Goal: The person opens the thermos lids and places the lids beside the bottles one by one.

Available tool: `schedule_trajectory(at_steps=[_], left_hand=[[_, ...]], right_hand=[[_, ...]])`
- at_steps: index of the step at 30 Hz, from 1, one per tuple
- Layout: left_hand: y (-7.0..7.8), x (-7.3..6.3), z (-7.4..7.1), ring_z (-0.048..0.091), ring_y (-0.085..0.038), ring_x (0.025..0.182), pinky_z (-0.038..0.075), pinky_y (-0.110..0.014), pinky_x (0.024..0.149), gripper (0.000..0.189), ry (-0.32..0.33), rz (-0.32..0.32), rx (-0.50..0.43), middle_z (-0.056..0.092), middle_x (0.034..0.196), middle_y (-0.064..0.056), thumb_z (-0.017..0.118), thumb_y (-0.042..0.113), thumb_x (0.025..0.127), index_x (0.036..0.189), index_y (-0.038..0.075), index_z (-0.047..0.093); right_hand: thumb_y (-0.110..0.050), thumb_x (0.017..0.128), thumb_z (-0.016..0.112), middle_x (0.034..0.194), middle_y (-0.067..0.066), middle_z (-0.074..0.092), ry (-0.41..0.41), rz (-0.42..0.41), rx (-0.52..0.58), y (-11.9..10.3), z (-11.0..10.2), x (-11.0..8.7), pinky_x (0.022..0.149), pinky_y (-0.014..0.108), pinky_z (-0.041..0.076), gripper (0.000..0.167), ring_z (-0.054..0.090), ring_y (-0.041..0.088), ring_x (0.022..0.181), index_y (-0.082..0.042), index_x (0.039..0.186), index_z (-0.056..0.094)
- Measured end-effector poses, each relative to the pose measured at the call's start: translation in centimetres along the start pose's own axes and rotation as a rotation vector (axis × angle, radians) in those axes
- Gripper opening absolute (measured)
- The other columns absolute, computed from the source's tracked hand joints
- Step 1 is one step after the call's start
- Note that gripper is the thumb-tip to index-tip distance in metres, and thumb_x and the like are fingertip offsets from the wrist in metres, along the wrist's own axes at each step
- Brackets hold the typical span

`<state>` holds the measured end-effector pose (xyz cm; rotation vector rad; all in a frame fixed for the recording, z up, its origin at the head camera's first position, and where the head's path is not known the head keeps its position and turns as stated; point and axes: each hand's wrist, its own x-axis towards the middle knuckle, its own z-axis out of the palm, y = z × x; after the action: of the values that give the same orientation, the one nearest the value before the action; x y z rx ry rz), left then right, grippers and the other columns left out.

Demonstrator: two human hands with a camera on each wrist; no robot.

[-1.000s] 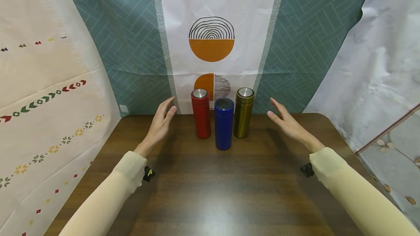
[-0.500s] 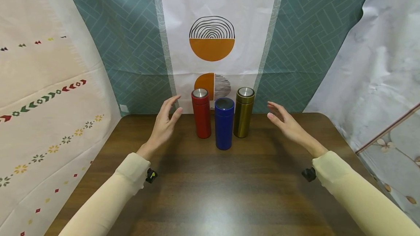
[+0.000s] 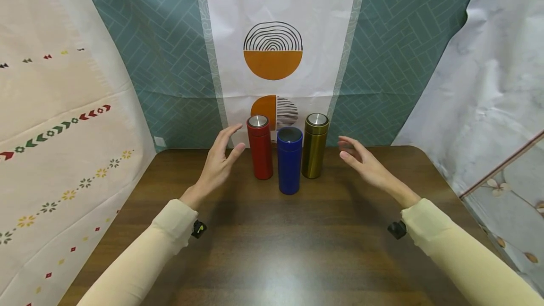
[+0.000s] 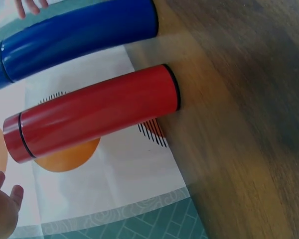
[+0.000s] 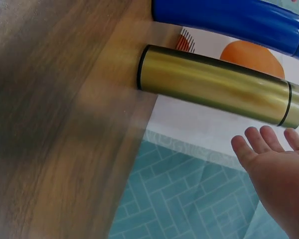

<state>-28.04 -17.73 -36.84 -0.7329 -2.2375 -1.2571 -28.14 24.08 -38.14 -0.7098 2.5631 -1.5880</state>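
Note:
Three thermos flasks stand upright near the back of the wooden table: a red flask (image 3: pixel 260 152) on the left, a blue flask (image 3: pixel 289 164) in the middle and slightly forward, a gold flask (image 3: pixel 315 150) on the right. My left hand (image 3: pixel 217 164) hovers just left of the red flask, its fingers and thumb apart and relaxed, holding nothing. To the right of the gold flask is my right hand (image 3: pixel 367 166), its fingers gently bent and nothing in them. A gap shows between the right hand and the gold flask in the right wrist view.
The brown wooden table (image 3: pixel 272 240) ends against a hanging patterned cloth (image 3: pixel 274 8) right behind the flasks. A cream cloth (image 3: pixel 59 145) borders the left side and a white floral cloth (image 3: pixel 488 107) the right. Dark wrist devices sit under both sleeves.
My left hand has moved right toward the red flask. My right hand has shifted a little left toward the gold flask, its fingers bending slightly more. The flasks stay put.

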Motion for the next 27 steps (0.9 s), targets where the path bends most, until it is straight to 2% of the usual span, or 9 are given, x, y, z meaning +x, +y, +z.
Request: schedule_trajectory(at_steps=[5,10,17,27], left_hand=[[0.2,0.0,0.4,0.039,-0.023,0.147,0.029,-0.053,0.122,0.062,-0.013,0.001,0.01,0.046,0.157,-0.005,0.054,0.051,0.106,0.155,0.013,0.048],[0.2,0.1,0.7,0.04,-0.022,0.147,0.029,-0.053,0.122,0.062,-0.021,0.014,0.018,0.046,0.157,-0.003,0.053,0.051,0.106,0.155,0.013,0.047],[0.7,0.3,1.1,0.039,-0.021,0.148,0.028,-0.052,0.123,0.063,-0.029,0.05,0.017,0.046,0.158,-0.002,0.054,0.053,0.105,0.155,0.016,0.048],[1.6,0.4,1.9,0.039,-0.021,0.148,0.029,-0.051,0.123,0.064,-0.04,0.102,0.011,0.044,0.16,-0.003,0.054,0.054,0.105,0.156,0.017,0.047]], right_hand=[[-0.023,0.112,0.049,0.159,0.023,0.037,0.001,-0.011,0.027,0.0,0.9,0.1,0.118,0.06,0.03,0.058,0.038,0.043,0.148,-0.007,0.163,0.026],[-0.024,0.111,0.05,0.158,0.021,0.039,-0.015,-0.014,0.05,0.0,1.9,0.0,0.118,0.061,0.031,0.059,0.037,0.042,0.148,-0.006,0.162,0.027],[-0.019,0.111,0.051,0.159,0.029,0.036,-0.03,-0.036,0.092,0.1,3.0,0.2,0.117,0.062,0.031,0.06,0.038,0.044,0.148,-0.004,0.162,0.026],[-0.018,0.106,0.06,0.161,0.022,0.037,-0.05,-0.034,0.169,0.0,5.4,0.8,0.115,0.059,0.037,0.066,0.036,0.041,0.15,-0.009,0.163,0.027]])
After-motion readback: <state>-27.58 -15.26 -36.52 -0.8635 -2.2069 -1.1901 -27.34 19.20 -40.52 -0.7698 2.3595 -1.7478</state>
